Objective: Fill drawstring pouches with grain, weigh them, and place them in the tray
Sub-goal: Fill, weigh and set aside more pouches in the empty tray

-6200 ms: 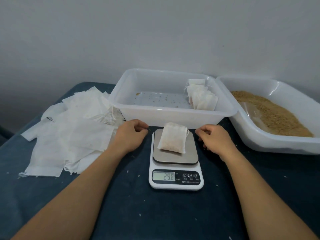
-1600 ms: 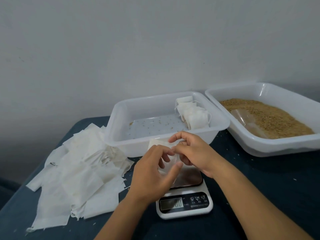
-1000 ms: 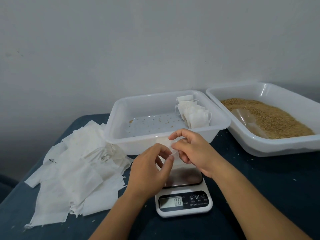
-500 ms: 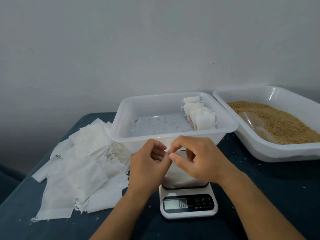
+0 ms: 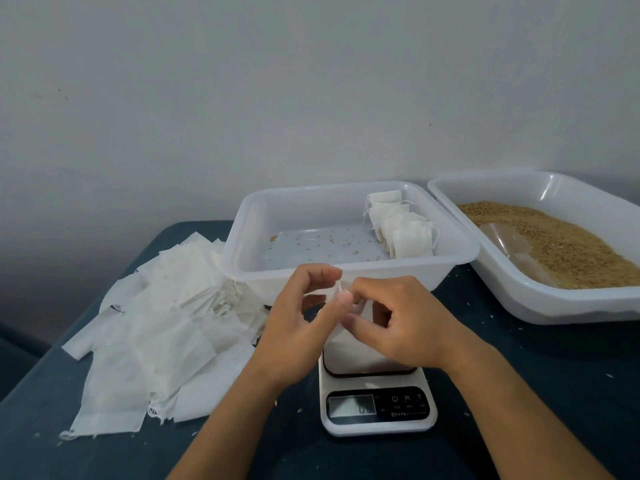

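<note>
Above the scale (image 5: pixel 377 396) at the near middle of the dark worktop (image 5: pixel 519 393), both hands meet around one white drawstring pouch (image 5: pixel 341 344). The left hand (image 5: pixel 298 327) comes in from the left with its thumb stretched up towards the pouch's top edge and its fingers curled over from behind; its grip is narrow, closing on the upper fabric or the string, though which of the two is too small to tell. The right hand (image 5: pixel 405 323) mirrors it from the right, fingers bent inward, thumb and forefinger nipping the pouch's mouth right against the left thumb tip. The pouch hangs below the fingers, its lower part over the scale's steel platform; whether it touches the platform cannot be told, as the hands hide the meeting point. The display shows a reading that looks like zero.

Just behind the hands stands the clear plastic tray (image 5: pixel 349 271), with a row of filled pouches (image 5: pixel 401 230) leaning together in its right end and loose kernels scattered on its floor. To the right, well apart from the hands, a second white bin (image 5: pixel 571 306) holds a bed of brown grain (image 5: pixel 568 244) with a clear scoop lying in it. On the left of the worktop lies a loose heap of empty pouches (image 5: pixel 156 327).
</note>
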A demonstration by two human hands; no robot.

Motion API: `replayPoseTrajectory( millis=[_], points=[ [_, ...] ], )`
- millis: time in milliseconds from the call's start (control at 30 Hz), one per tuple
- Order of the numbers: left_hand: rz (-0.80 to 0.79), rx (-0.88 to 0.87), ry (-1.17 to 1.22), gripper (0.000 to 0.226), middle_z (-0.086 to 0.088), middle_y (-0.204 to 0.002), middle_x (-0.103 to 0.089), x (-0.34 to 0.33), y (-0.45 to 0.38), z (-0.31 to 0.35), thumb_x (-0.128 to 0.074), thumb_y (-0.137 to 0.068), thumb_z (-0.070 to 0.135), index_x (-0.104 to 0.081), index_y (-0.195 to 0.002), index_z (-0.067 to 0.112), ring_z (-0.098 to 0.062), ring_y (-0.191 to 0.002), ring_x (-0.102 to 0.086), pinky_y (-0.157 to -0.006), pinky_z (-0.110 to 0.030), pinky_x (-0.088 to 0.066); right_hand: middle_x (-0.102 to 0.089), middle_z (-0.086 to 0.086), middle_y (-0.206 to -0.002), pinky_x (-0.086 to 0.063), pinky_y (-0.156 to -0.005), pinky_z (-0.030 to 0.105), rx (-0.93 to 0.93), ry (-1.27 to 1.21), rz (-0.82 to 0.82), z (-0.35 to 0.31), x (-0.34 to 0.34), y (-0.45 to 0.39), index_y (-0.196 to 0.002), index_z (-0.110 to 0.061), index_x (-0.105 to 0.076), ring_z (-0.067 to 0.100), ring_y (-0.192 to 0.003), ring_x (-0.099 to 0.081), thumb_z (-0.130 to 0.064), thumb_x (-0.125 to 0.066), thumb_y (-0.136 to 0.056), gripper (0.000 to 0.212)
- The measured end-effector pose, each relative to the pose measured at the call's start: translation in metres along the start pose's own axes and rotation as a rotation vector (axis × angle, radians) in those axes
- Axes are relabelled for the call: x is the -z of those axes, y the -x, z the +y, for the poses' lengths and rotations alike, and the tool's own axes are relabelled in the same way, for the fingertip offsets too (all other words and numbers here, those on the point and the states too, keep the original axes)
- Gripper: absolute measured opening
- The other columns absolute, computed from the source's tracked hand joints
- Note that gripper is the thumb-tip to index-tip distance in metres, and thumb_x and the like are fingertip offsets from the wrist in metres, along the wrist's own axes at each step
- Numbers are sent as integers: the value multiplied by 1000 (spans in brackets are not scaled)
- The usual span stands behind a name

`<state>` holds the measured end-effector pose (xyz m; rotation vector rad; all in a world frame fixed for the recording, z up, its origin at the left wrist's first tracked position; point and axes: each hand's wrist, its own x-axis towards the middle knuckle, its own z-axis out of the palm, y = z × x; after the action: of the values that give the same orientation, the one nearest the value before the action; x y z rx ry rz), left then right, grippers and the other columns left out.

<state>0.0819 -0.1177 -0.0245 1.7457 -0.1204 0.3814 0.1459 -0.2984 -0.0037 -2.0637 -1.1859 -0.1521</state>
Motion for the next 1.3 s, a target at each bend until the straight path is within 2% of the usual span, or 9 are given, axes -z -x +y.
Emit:
replayPoseTrajectory(
  millis=[133, 333, 500, 633, 733, 833, 967, 1133, 1300],
  points=[
    [-279, 106, 122, 50, 2, -130, -67, 7, 1, 5, -70, -88, 47, -57, -134, 32, -20, -123, -64, -100, -34, -55, -63, -14, -77, -35, -48, 16, -2, -184, 4, -3, 4, 2, -93, -20, -57, 11, -45, -44, -26, -66, -96, 11],
    [-414, 168, 252, 42, -3, -110, -68, 16, 0, 11, -72, -90, 32, -62, -129, 19, -13, -94, -64, -81, -25, -53, -74, -14, -80, -42, -50, 23, 9, -214, -27, -9, 7, 5, -122, -26, -64, 15, -49, -54, -21, -62, -98, 24],
    [-479, 199, 205, 40, 2, -110, -68, 21, 0, 7, -73, -85, 34, -67, -124, 29, -14, -102, -65, -85, -30, -54, -69, -18, -74, -46, -51, 16, -22, -253, 3, -11, 9, 6, -120, -24, -62, 10, -49, -59, -16, -60, -100, 21],
    [-422, 190, 163, 33, 7, -96, -66, 18, -2, 5, -73, -81, 30, -71, -114, 26, -9, -89, -61, -79, -27, -52, -70, -1, -77, -54, -47, 39, -69, -286, -13, -13, 12, 7, -111, -21, -64, 19, -50, -62, -28, -60, -100, 14],
    [-380, 186, 125, 35, 6, -92, -66, 17, -2, 5, -73, -77, 28, -71, -112, 23, -7, -83, -59, -74, -24, -50, -65, 4, -69, -50, -51, 49, -69, -254, -23, -15, 12, 5, -93, -19, -64, 23, -50, -61, -42, -58, -96, 24],
    [-408, 186, 55, 33, 7, -92, -67, 16, -1, 6, -74, -79, 27, -70, -112, 27, -5, -82, -60, -73, -20, -49, -61, 0, -65, -46, -49, 42, -58, -212, -17, -13, 10, 5, -88, -21, -60, 24, -50, -56, -39, -61, -96, 20],
    [-473, 141, 7, 20, 11, -91, -67, 12, -1, 8, -67, -90, 16, -68, -107, 26, -2, -81, -60, -73, -16, -49, -59, 2, -62, -43, -47, 39, -13, -141, -52, -13, 7, 5, -103, -22, -65, 24, -48, -51, -42, -60, -97, 21],
    [-418, 116, -14, 14, 3, -86, -59, 9, -3, 4, -70, -87, 20, -66, -99, 14, -9, -80, -54, -70, -20, -44, -61, -24, -67, -37, -54, 11, 71, -82, 49, -18, 14, 3, -100, -18, -75, 7, -53, -58, -45, -56, -99, 33],
    [-259, 111, -54, 29, 17, -82, -60, 8, -3, -2, -77, -74, 41, -69, -101, 36, -3, -75, -56, -69, -15, -46, -74, -11, -88, -50, -50, 25, -84, -47, 436, -11, 42, 2, -95, -28, -71, 12, -56, -67, -51, -51, -100, 30]
  ],
)
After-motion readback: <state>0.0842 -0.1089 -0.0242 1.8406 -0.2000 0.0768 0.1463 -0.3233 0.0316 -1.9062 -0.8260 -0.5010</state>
